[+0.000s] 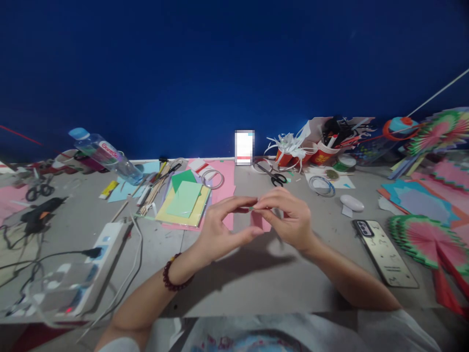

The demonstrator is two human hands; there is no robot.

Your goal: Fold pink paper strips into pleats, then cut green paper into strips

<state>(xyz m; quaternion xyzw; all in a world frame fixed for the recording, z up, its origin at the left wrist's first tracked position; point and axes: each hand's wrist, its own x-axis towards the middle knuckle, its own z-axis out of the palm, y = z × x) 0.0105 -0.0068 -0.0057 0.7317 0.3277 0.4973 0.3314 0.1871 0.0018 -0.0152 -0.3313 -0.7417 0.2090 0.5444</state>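
Both hands meet over the middle of the desk, around a small piece of pink paper (259,223) with a bit of green at its upper edge. My right hand (289,215) pinches that upper edge between thumb and fingertips. Curved in a C shape, my left hand (225,225) has its fingers at the top of the piece and its thumb at the lower edge. The fingers partly cover the paper, so its full shape is hidden. Behind my right hand lie black-handled scissors (277,179).
Left of my hands are green sheets (185,199) on a yellow packet, a tilted water bottle (106,154) and a power strip (98,269). To the right are a phone (384,252), a pink-and-green paper fan (428,239) and a red cup (324,155) full of tools.
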